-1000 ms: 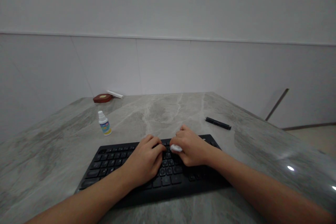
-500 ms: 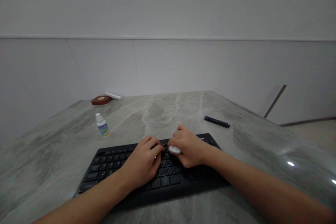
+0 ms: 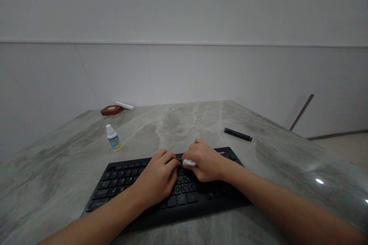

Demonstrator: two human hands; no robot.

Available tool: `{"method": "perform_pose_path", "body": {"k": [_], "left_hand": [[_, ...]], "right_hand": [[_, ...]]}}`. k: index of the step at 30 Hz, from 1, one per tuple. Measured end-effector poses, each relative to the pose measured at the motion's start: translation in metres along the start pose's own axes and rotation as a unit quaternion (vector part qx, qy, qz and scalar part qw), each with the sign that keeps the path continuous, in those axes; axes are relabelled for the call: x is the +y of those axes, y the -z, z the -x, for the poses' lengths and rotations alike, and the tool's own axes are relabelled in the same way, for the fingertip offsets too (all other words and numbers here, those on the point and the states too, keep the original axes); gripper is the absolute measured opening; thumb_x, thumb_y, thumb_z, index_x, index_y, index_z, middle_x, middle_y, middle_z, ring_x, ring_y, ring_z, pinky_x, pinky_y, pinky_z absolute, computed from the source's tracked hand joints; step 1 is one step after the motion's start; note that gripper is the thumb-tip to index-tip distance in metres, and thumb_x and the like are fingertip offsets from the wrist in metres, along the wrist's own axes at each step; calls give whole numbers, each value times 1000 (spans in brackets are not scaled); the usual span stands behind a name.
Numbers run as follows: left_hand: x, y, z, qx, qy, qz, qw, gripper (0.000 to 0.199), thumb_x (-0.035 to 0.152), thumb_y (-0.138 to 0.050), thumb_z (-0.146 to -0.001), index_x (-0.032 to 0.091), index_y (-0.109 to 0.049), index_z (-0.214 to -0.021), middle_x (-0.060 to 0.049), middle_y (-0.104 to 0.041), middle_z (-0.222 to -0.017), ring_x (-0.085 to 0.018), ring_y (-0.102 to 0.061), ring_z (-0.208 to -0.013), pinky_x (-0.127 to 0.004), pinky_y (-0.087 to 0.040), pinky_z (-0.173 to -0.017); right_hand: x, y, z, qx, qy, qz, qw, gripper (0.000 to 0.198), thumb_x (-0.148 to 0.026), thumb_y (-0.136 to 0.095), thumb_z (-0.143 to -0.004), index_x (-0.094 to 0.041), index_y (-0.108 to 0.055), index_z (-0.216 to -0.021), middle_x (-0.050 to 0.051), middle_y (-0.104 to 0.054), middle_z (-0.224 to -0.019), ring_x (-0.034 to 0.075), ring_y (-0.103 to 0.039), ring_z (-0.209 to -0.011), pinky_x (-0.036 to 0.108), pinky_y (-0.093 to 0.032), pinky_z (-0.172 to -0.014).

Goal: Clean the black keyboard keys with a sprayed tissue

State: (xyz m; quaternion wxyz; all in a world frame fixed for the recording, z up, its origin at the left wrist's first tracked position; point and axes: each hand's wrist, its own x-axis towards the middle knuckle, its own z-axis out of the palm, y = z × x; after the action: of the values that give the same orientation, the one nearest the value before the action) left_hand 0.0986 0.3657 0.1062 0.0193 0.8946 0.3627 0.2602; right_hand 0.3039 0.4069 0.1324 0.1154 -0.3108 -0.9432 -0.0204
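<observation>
A black keyboard [image 3: 184, 208] lies slightly turned on the grey marbled table. Across its middle rests my left hand [image 3: 159, 176], empty, its fingers bent a little and laid on the keys, index fingertip close to my other hand. My right hand [image 3: 205, 162] is closed around a small white wad [image 3: 189, 162], perhaps tissue or cloth, and presses it on the keys of the upper right part. The fingertips under the wad are hidden. Both forearms cover parts of the keyboard's near side.
A small white bottle [image 3: 113, 138] with a blue and yellow label stands behind the keyboard's left end. To the right lies a black pen [image 3: 237, 134]. A reddish-brown case [image 3: 111, 110] and a white strip [image 3: 124, 105] sit by the wall [image 3: 178, 74].
My right hand has shifted very slightly left with the white wad, nearer my left index fingertip. My left hand stays in place on the keyboard.
</observation>
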Motion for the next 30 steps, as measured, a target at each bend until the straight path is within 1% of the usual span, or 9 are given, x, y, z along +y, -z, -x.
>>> {"method": "perform_pose_path", "body": {"k": [4,7,10,13,20,23,26,28,30], "left_hand": [[1,0,0,-1,-3,4,1000,22,6,-46,-91,14,-65,-98,-9,-60,-95,-25,-52,-93,-43,-51,-85],[0,0,1,-6,-9,10,1000,26,7,-46,-92,16,-66,-107,-9,-59,-97,-24,-52,-95,-42,-52,-86],[-1,0,2,-12,-15,12,1000,33,8,-45,-93,19,-64,-118,-9,-57,-101,-24,-52,-98,-42,-52,-87],[-1,0,1,-16,-14,7,1000,34,8,-45,-93,18,-65,-119,-10,-56,-103,-25,-51,-99,-43,-52,-87],[-1,1,1,-16,-13,10,1000,37,7,-45,-92,20,-65,-120,-10,-56,-102,-25,-51,-99,-43,-52,-88],[0,2,0,-19,-11,9,1000,37,7,-46,-91,20,-65,-120,-10,-56,-101,-25,-51,-99,-43,-52,-87],[0,3,0,-19,-12,13,1000,37,7,-46,-91,19,-66,-119,-10,-56,-101,-25,-51,-98,-43,-52,-87],[-1,3,-1,-14,-15,13,1000,36,7,-46,-91,19,-66,-119,-10,-56,-102,-25,-51,-98,-43,-52,-87],[-1,2,-1,-12,-18,10,1000,35,7,-46,-91,18,-66,-119,-10,-57,-102,-25,-51,-98,-43,-52,-87]], "right_hand": [[2,5,1,-3,-25,-9,1000,10,-20,-59,-83,-18,-69,-83,5,-68,-74,19,-58,-75,35,-30,-79],[6,10,4,-13,-22,-46,999,9,-19,-61,-82,-19,-70,-80,4,-68,-73,19,-59,-75,34,-32,-80],[14,15,9,26,-62,-58,996,10,-20,-60,-85,-18,-70,-85,5,-71,-78,20,-62,-79,35,-34,-82],[21,15,14,57,-89,-55,993,11,-20,-59,-86,-17,-70,-89,6,-72,-83,21,-63,-83,36,-35,-84],[16,7,12,13,-69,-62,996,12,-25,-60,-87,-18,-70,-88,5,-70,-78,21,-63,-79,36,-35,-82],[12,6,11,4,-57,-77,995,12,-24,-58,-88,-17,-69,-89,5,-71,-78,20,-63,-79,34,-35,-81],[11,8,12,-22,-40,-80,996,9,-21,-59,-86,-17,-67,-84,4,-70,-76,19,-62,-76,33,-35,-80],[11,9,12,-28,-46,-66,996,8,-20,-61,-85,-17,-67,-82,4,-70,-75,19,-62,-75,34,-34,-80],[11,9,12,-18,-56,-54,997,8,-21,-60,-85,-17,-67,-85,5,-70,-76,19,-61,-75,34,-34,-79]]}}
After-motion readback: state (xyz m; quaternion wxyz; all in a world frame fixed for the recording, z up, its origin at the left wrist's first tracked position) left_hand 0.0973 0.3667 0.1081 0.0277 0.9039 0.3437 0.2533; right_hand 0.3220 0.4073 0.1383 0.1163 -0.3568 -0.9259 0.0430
